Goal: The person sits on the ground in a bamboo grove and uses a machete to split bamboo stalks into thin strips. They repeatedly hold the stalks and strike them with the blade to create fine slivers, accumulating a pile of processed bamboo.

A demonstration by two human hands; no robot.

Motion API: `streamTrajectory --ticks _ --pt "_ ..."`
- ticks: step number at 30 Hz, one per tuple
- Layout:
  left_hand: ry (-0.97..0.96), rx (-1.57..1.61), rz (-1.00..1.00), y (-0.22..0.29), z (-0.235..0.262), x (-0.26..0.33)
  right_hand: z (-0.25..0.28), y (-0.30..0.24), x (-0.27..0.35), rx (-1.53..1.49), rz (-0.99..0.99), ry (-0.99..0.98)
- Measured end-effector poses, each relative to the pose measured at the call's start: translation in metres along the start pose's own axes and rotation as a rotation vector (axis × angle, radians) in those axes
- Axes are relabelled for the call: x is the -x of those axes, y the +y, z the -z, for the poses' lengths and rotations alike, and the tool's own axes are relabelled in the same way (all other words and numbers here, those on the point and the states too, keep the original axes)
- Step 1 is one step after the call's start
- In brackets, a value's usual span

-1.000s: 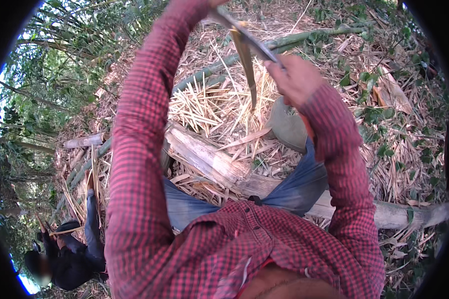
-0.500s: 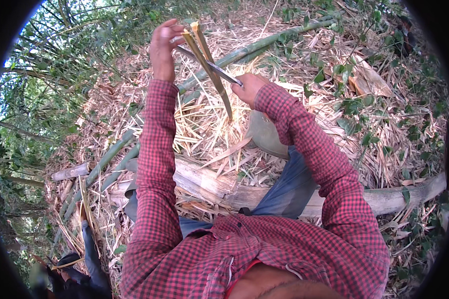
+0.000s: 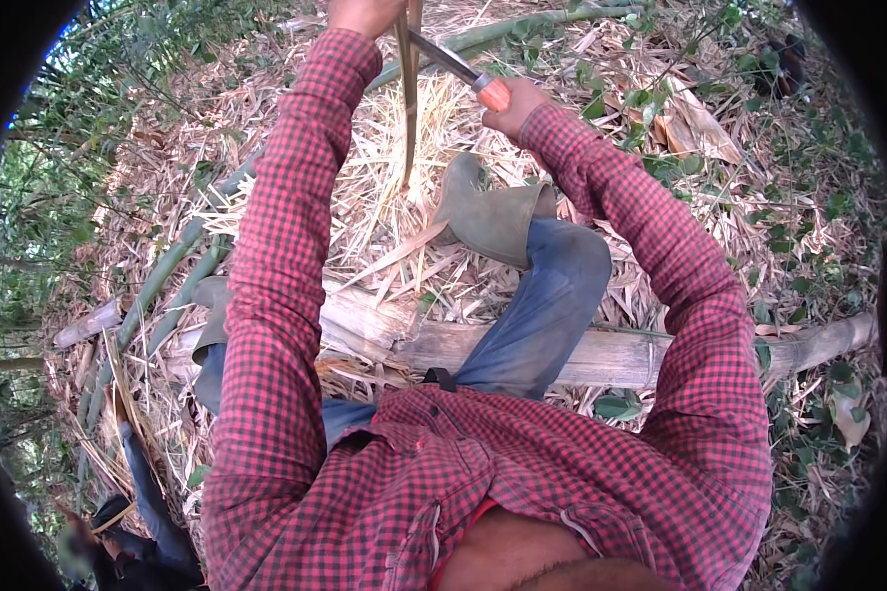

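Left arm: your checked left sleeve (image 3: 286, 227) rises nearly straight from lower left to the upper edge, leaning slightly inward.
Left grip (image 3: 363, 14): just beside one split bamboo (image 3: 409, 118), fingers cut off by the picture's edge; you cannot tell whether clamped or apart.
Right arm: your elbow bends outward, the forearm slanting up and inward in its checked right sleeve (image 3: 650, 212).
Right grip (image 3: 518, 106): wrapped firmly round the reddish-orange handle of one knife (image 3: 453, 63), whose blade slants up toward your left grip and meets the split bamboo.
Split bamboo: long, near upright, between your two grips, lower end over pale slivers (image 3: 375, 148).
Boot (image 3: 493, 217): olive, below your right grip.
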State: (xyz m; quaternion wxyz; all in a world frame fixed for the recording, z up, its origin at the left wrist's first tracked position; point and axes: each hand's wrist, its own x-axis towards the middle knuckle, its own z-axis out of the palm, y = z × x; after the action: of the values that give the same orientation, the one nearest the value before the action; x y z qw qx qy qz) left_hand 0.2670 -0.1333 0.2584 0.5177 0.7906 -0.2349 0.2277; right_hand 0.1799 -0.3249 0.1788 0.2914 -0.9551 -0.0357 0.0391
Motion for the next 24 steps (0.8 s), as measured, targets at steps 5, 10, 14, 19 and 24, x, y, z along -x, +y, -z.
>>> streamTrajectory --ticks 5,10,14,19,24 --pt "0.053 -0.059 0.001 -0.008 -0.027 -0.008 0.048 0.022 -0.018 0.718 0.295 0.203" --pt "0.078 0.106 0.039 -0.032 -0.02 -0.016 0.034 -0.008 -0.021 -0.109 0.058 -0.163" --pt "0.092 0.12 0.085 -0.04 0.012 -0.012 -0.037 -0.004 -0.018 -0.333 0.195 0.009" --pt "0.269 0.102 0.115 -0.064 0.081 0.017 -0.142 -0.021 0.002 -0.116 -0.098 -0.1" --pt "0.456 0.551 0.291 -0.09 0.131 0.065 -0.308 0.086 -0.006 0.104 -0.268 -0.456"
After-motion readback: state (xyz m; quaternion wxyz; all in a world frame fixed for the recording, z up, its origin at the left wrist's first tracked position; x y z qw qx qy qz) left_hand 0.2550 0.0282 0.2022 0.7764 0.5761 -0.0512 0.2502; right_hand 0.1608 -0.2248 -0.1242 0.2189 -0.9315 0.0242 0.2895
